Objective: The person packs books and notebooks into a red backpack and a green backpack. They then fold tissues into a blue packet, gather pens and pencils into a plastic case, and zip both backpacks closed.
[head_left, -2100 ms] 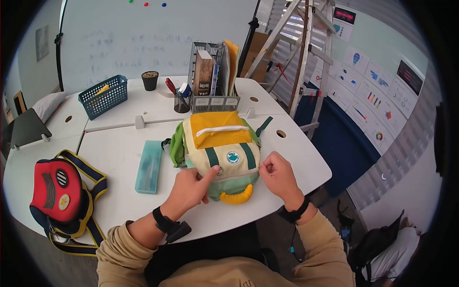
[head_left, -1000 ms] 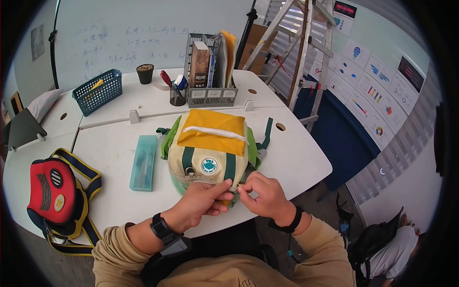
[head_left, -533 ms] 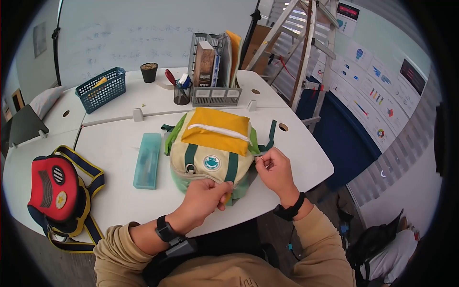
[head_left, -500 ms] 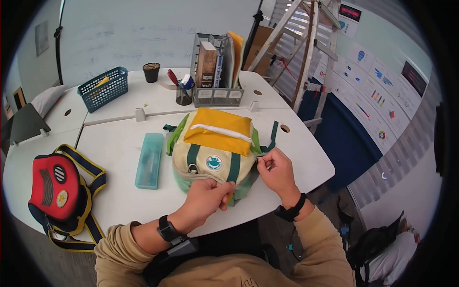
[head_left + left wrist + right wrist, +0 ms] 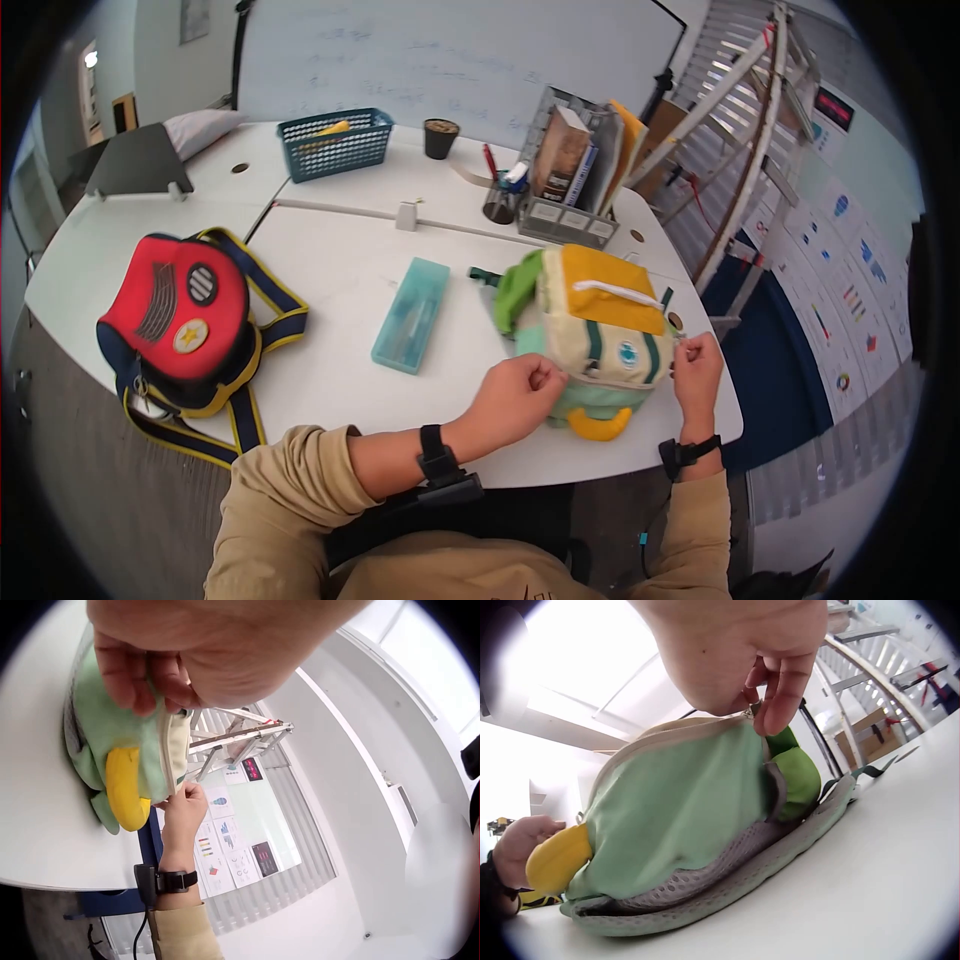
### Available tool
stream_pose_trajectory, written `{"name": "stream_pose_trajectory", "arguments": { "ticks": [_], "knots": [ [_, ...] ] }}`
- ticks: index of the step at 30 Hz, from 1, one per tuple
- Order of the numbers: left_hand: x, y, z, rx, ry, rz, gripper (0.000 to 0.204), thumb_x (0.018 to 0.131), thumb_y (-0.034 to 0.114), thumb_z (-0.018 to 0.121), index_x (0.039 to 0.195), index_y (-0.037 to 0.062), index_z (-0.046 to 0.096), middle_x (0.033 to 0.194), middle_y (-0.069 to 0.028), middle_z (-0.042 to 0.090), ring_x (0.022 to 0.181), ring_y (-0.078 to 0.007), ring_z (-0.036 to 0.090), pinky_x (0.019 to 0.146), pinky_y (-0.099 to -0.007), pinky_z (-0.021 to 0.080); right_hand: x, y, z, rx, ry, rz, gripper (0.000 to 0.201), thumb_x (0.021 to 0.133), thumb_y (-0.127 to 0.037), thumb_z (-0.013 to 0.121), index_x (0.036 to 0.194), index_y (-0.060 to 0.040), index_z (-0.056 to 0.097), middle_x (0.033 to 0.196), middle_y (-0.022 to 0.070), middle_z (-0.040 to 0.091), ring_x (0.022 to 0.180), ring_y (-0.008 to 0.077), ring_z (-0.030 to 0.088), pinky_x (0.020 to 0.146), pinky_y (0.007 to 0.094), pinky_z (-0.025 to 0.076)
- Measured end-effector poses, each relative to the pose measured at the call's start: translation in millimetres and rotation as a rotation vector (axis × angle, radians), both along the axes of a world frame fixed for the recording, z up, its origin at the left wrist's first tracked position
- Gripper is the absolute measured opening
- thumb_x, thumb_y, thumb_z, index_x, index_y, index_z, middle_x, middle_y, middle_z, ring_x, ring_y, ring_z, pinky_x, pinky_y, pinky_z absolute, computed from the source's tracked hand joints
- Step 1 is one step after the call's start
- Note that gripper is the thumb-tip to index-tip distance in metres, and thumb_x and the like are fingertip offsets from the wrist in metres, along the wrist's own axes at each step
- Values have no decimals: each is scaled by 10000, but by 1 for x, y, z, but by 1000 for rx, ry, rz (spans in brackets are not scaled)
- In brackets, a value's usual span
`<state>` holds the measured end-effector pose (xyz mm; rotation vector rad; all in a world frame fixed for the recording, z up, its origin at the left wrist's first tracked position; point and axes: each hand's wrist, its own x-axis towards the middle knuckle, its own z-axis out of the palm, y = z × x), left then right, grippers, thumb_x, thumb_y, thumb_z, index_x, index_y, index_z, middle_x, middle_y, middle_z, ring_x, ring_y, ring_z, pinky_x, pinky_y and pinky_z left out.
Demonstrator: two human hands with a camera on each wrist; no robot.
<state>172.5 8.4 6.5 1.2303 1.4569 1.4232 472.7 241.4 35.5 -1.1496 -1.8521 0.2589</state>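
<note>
A small backpack [image 5: 568, 335] in cream, green and yellow lies on the table, its yellow handle [image 5: 600, 426] toward the person. At its left front corner the left hand [image 5: 513, 398] curls its fingers on the fabric beside the zip seam; the left wrist view has this hand [image 5: 217, 649] over the light green panel. On the far right side, the right hand [image 5: 698, 372] pinches a small metal zipper pull [image 5: 751, 712] at the end of the seam. The fingertips of the right hand [image 5: 739, 656] cover most of that pull.
A teal pencil case [image 5: 411, 315] lies left of the backpack, and a red backpack [image 5: 180, 310] farther left. Behind stand a blue basket [image 5: 340, 155], a plant pot [image 5: 438, 142], a pen cup [image 5: 499, 205] and a grey book rack [image 5: 565, 222]. A ladder [image 5: 745, 150] stands right.
The left hand has shifted along the seam from the backpack's front edge to its left corner. The right hand stays at the right side. The head view has turned left.
</note>
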Motion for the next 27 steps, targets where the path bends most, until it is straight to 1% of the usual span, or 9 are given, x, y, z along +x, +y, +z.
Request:
{"name": "stream_pose_trajectory", "arguments": {
  "ticks": [2, 3, 4, 7, 14, 15, 19, 25, 27],
  "knots": [
    [7, 10, -25, 135, -10, 117, 366, 1079, 234, 801, 1310, -21, 676, 1124, -126, 762, 989, -170, 761, 829, -323, 625, 20, 28, -10, 122, -37, -29, 185, 1030, -31, 775, 925, -22, 622, 789, 16, 596, 715, 97, 574, 633, 303, 484],
    [1, 11, -22, 55, -3, 62, 512, 1041, 212, 816, 1430, -40, 598, 1324, -184, 721, 1199, -262, 741, 994, -373, 626, 35, 48, -19, 208, -57, -38, 182, 1042, -44, 773, 937, -20, 626, 781, 10, 592, 716, 80, 553, 650, 286, 484],
    [-2, 12, -24, 37, -1, 72, 509, 1038, 207, 812, 1424, -48, 601, 1321, -188, 726, 1218, -273, 738, 1019, -386, 618, 49, 63, -24, 205, -42, -55, 184, 1041, -54, 776, 941, -17, 626, 792, 13, 575, 739, 95, 517, 682, 294, 473],
    [-8, 22, -33, -15, -2, 76, 503, 1025, 185, 794, 1413, -74, 607, 1323, -210, 736, 1263, -309, 732, 1098, -425, 591, 68, 70, -28, 245, 4, -140, 220, 1071, -119, 775, 939, -2, 643, 801, 57, 612, 737, 142, 555, 692, 341, 500],
    [-12, 24, -33, 40, 30, 92, 443, 1035, 167, 783, 1376, -60, 615, 1333, -201, 726, 1277, -309, 721, 1085, -429, 590, 98, 69, -35, 171, 44, -259, 276, 1133, -216, 765, 1005, 19, 699, 880, 53, 693, 781, 149, 617, 754, 335, 542],
    [-12, 22, -30, 66, 39, 108, 435, 1036, 164, 785, 1375, -50, 617, 1335, -194, 725, 1277, -306, 720, 1080, -429, 591, 103, 69, -32, 86, 90, -237, 240, 1136, -206, 775, 1097, 21, 705, 928, 50, 696, 829, 155, 643, 808, 328, 562],
    [-20, 23, -22, 152, 84, 161, 419, 1037, 154, 796, 1381, -8, 621, 1336, -168, 726, 1275, -289, 718, 1070, -426, 591, 74, 17, 3, 175, 170, -202, 244, 1121, -126, 784, 1275, 5, 647, 1120, 73, 668, 1043, 148, 665, 924, 320, 572],
    [-39, 5, 20, 258, 97, 213, 418, 1068, 149, 799, 1428, 35, 619, 1374, -129, 734, 1308, -241, 711, 1057, -414, 602, 7, -91, 44, 99, 219, 179, 187, 1100, 5, 728, 1247, -18, 616, 1161, 61, 646, 1049, 141, 663, 972, 307, 563],
    [-57, -18, 40, 312, 215, 240, 432, 1069, 153, 809, 1439, 41, 617, 1375, -121, 724, 1296, -232, 713, 1058, -402, 601, -9, -116, 49, 75, 196, 313, 207, 1051, 71, 732, 1205, -20, 628, 1138, 60, 662, 1028, 144, 694, 949, 308, 573]
  ]
}}
